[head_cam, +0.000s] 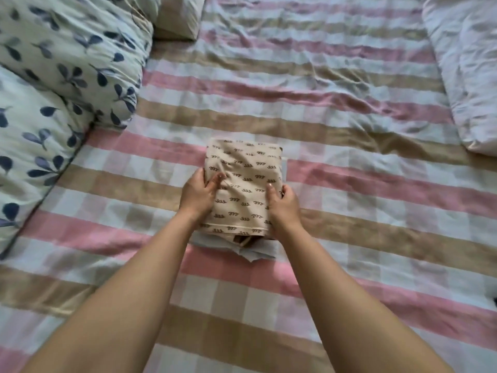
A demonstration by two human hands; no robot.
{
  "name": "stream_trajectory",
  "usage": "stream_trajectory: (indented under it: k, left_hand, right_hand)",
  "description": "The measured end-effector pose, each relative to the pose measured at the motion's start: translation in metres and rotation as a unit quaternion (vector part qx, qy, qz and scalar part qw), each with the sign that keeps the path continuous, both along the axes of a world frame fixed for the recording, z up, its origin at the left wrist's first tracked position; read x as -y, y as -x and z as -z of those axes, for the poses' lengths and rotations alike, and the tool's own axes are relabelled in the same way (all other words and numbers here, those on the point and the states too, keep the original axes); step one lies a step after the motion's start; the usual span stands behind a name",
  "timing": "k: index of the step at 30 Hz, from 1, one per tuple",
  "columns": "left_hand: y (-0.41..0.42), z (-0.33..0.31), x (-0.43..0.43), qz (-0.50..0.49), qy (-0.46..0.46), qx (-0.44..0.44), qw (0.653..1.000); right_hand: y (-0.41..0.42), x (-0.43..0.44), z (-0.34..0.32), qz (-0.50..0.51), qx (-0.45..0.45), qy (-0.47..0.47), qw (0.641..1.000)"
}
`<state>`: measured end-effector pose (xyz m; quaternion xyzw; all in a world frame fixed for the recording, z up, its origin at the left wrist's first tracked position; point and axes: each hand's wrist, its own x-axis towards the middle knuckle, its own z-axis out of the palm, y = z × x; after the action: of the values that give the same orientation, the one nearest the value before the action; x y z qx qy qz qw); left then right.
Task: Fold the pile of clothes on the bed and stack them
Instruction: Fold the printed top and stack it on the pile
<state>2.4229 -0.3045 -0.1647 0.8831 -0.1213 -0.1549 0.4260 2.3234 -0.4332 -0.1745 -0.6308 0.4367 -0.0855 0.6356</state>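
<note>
At the middle of the bed (pixel 349 211), on its sheet of pink, tan and white stripes, lies a folded beige garment (pixel 244 181) printed with small dark squiggles, squared into a neat rectangle. It sits on top of a pale blue garment (pixel 258 253), whose edge shows from under the near side, so the two form a small stack. The left hand (pixel 197 195) grips the beige garment's left edge, thumb laid across the top and fingers curled round the side. The right hand (pixel 285 208) holds the right edge the same way, thumb on top and fingers wrapped round the fabric. Both forearms reach in from the bottom of the view. A leaf-print quilt (pixel 67 63), white with dark blue leaves, is bunched along the left side of the bed, well apart from the stack. Beside it at the far edge lies a beige pillow (pixel 177 17). A white quilt (pixel 462 63) lies rumpled along the right side.
</note>
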Motion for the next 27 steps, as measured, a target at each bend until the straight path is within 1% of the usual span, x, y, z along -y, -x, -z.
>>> stream_trajectory:
  k: [3, 8, 12, 15, 17, 18, 20, 22, 25, 27]
  left_hand:
    - [-0.001, 0.019, 0.0, -0.008, -0.044, -0.024, 0.999]
    - [0.02, 0.028, -0.018, -0.024, -0.119, -0.013, 0.993]
    - [0.047, 0.029, -0.044, -0.038, -0.134, -0.045, 0.989]
    - [0.065, 0.027, -0.055, -0.092, -0.135, -0.091, 0.982]
    - [0.081, 0.021, -0.058, -0.115, -0.146, -0.099, 0.978]
    - [0.093, 0.016, -0.058, -0.112, -0.153, -0.097, 0.977]
    - [0.122, 0.004, -0.055, -0.063, -0.172, -0.089, 0.979]
    - [0.155, -0.012, -0.047, 0.042, -0.195, -0.066, 0.978]
    - [0.207, -0.039, -0.024, 0.216, -0.233, -0.036, 0.947]
    - [0.243, -0.055, -0.004, 0.296, -0.247, -0.027, 0.922]
  right_hand:
    - [-0.003, 0.001, 0.017, -0.003, -0.049, -0.004, 0.999]
    - [0.022, -0.006, 0.016, -0.037, -0.09, 0.03, 0.995]
    - [0.06, -0.021, 0.016, -0.091, -0.148, 0.058, 0.983]
    - [0.08, -0.025, 0.013, -0.129, -0.177, 0.062, 0.974]
    - [0.096, -0.023, 0.007, -0.164, -0.195, 0.065, 0.965]
    - [0.107, -0.021, 0.002, -0.177, -0.208, 0.072, 0.959]
    - [0.132, -0.016, -0.01, -0.203, -0.247, 0.107, 0.942]
    - [0.166, -0.009, -0.026, -0.227, -0.276, 0.162, 0.92]
    - [0.224, 0.003, -0.049, -0.246, -0.29, 0.207, 0.901]
    - [0.268, 0.014, -0.063, -0.246, -0.299, 0.215, 0.897]
